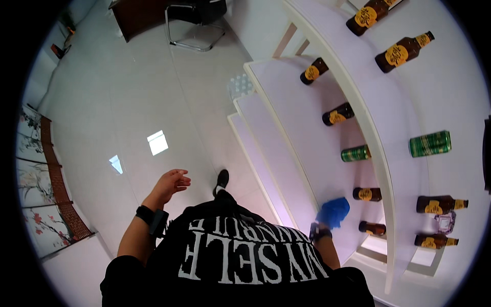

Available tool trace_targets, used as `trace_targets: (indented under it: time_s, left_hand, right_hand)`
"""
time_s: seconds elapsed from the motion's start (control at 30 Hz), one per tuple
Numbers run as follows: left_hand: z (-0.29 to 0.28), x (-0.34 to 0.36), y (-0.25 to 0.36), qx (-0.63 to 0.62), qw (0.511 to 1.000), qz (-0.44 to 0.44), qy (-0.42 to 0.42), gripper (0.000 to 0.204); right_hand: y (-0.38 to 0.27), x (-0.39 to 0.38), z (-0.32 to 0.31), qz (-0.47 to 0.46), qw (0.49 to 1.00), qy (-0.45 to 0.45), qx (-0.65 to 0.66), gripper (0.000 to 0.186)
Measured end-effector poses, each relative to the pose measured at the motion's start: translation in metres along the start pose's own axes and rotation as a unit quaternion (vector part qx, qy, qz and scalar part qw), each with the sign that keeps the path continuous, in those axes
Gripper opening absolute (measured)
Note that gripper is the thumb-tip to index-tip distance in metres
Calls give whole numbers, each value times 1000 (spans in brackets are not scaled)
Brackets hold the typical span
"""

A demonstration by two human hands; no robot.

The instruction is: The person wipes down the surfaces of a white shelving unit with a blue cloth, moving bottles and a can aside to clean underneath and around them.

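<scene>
So the blue cloth [333,212] is bunched up at the right hand, out over the second board [286,112] of the white tiered shelf, close to its front edge. The right hand [323,224] is mostly covered by the cloth, so how far its fingers are closed can't be told, and whether the board is being touched can't be made out either. A dark band [320,234] is worn on that wrist.

The left hand [176,184] is kept out over the pale tiled floor [102,92], well apart from the shelf. Its fingers are loosely bent and parted, and nothing is held. A black strap with a small device [153,219] is worn on that wrist.

On the second board, just beside the cloth, a brown bottle with a yellow label [366,194] can be spotted, plus another brown bottle [372,228] nearer the body. Farther along, a green can [355,153] and two more bottles are lined up. The top board [394,117] is stocked much the same: four brown bottles, with a green can [429,144] set between the pairs.
</scene>
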State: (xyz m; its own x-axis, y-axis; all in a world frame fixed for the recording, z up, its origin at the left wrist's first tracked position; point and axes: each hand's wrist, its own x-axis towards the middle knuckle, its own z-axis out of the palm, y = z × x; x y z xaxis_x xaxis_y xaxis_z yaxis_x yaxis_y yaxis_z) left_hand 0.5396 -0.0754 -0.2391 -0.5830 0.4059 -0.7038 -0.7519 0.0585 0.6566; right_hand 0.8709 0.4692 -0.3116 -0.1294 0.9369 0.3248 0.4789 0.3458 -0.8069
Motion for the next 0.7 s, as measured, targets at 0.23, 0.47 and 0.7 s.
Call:
trace_targets:
  time_s: [0.23, 0.47, 0.7]
  left_hand:
    - [18, 79, 96, 137, 991, 9, -1, 35]
    - [67, 182, 181, 260, 959, 114, -22, 39]
    - [102, 295, 240, 351, 908, 227, -29, 48]
  right_hand:
    - [-31, 2, 35, 145, 965, 84, 203, 18]
    - [-50, 14, 75, 163, 952, 31, 256, 27]
    - [-162, 11, 173, 415, -278, 95, 861, 29]
